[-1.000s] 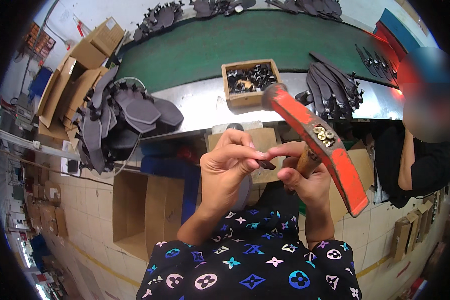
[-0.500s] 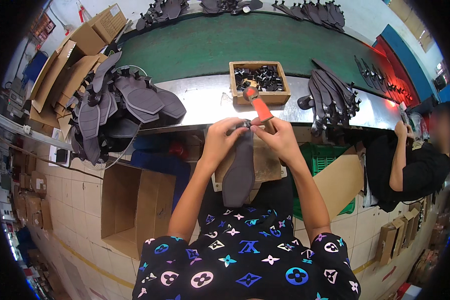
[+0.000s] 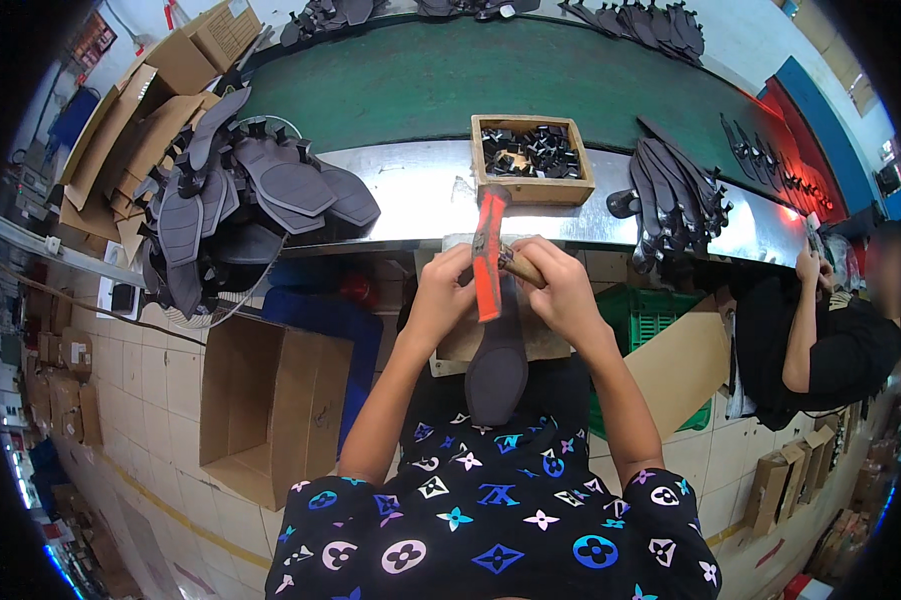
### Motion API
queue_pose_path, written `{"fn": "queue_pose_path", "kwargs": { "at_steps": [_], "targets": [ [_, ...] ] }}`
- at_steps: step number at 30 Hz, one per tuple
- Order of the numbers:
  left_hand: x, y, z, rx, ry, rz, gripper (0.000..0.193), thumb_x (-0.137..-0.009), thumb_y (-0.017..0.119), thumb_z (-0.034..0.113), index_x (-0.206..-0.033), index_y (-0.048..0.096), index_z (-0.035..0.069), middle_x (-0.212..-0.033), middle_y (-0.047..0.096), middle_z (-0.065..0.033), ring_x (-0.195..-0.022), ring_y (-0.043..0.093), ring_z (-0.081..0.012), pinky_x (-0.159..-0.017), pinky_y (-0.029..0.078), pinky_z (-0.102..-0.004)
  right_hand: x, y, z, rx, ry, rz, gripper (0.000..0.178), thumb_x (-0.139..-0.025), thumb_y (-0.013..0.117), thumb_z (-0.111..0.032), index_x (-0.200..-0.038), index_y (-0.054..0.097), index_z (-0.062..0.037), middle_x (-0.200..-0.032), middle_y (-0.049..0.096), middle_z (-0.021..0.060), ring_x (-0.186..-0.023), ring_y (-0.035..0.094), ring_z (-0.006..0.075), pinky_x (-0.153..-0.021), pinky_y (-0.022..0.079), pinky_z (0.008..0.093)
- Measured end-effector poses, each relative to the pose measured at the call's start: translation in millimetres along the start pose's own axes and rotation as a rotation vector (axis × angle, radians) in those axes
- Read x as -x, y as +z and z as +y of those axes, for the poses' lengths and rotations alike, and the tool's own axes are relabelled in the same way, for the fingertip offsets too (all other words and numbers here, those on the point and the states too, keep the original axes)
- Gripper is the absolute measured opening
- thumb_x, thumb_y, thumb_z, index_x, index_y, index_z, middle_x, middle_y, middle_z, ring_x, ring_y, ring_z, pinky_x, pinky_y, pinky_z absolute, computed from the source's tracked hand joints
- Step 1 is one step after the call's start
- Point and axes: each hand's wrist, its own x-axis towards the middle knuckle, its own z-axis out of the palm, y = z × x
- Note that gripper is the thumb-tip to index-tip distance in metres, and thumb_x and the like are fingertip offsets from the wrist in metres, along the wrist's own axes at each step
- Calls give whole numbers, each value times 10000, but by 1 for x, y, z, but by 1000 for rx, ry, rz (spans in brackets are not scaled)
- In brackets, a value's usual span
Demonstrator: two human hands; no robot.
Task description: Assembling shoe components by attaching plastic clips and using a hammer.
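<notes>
Open cardboard box on tile floor, low left of hands. Green plastic crate right of hands, cardboard sheet partly hiding it. Co-worker in black, way right. Green belt beyond hands.

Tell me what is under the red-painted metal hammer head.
In this view, beneath the hammer head, a flat dark-grey shoe sole shows its broad near end, above a flat tan surface. The sole's far end cannot be seen: the hammer head, left hand and right hand cover it.

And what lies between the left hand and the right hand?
In the head view, the red hammer head, with part of a dark grey shoe sole behind it. The right hand grips the wooden handle.
</notes>
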Motion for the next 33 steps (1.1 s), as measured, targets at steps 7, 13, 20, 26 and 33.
{"fn": "queue_pose_path", "kwargs": {
  "at_steps": [7,13,20,26,33],
  "targets": [
    [-3,0,3,52,157,26,284,-788,741,46,-1058,668,3,-987,686,-148,-947,669,-329,-819,512,-355,4,-7,-5,-51,211,-47,337,-741,662,46,-1071,619,-7,-1045,632,176,-937,641,405,-787,517,428],
    [-11,-9,12,152,51,-54,249,-776,775,56,-995,685,-20,-896,703,-157,-824,695,-221,-729,527,-330,0,-4,-10,76,48,-17,252,-792,690,19,-1031,612,31,-964,627,162,-866,617,372,-767,507,363],
    [-11,-4,-12,268,-8,-68,260,-821,764,84,-1066,752,-3,-963,769,-85,-813,689,-106,-739,543,-257,20,-36,-76,-226,440,116,283,-955,616,-63,-1224,577,15,-929,676,173,-848,697,256,-751,531,350],
    [-14,-3,-13,305,-24,-98,260,-816,771,88,-1060,756,-2,-958,769,-85,-825,691,-108,-739,544,-255,46,-21,-82,123,131,175,319,-985,586,-77,-1282,560,37,-908,670,147,-707,639,203,-652,498,289],
    [-4,-9,-1,-70,90,-82,836,-773,830,277,-1427,372,27,-1157,728,-60,-1160,607,-219,-1022,361,-413,58,-43,-122,46,57,344,344,-933,607,7,-1265,550,77,-1136,685,222,-1026,677,430,-918,541,423]
  ]
}}
